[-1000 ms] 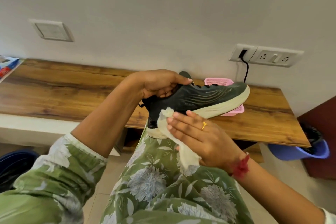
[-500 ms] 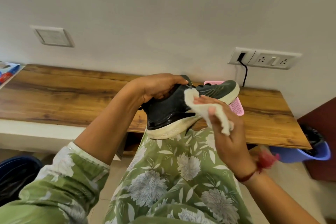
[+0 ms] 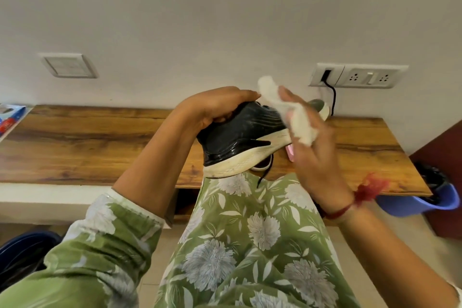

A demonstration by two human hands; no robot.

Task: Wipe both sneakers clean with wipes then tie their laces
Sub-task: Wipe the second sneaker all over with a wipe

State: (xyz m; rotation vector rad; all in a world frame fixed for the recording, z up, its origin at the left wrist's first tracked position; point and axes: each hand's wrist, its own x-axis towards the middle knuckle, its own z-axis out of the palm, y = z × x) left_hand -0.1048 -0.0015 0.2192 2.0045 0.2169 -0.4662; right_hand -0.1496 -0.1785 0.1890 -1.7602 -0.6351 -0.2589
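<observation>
Sneaker [image 3: 240, 137] is being wiped: your left hand [image 3: 215, 105] is gripping its collar, your right hand [image 3: 317, 157] is pinching the wipe [image 3: 295, 117] against its side; the lace [image 3: 265, 175] is hanging untied.

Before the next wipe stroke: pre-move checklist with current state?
1. Left hand grips black sneaker with white sole at the heel: ok.
2. Right hand holds white crumpled wipe: ok.
3. Wipe touching the sneaker's upper: cannot tell, motion blur.
4. White sole clean: not ok, dark scuffs show.
5. Laces tied: not ok, black lace hangs loose below the sole.
</observation>
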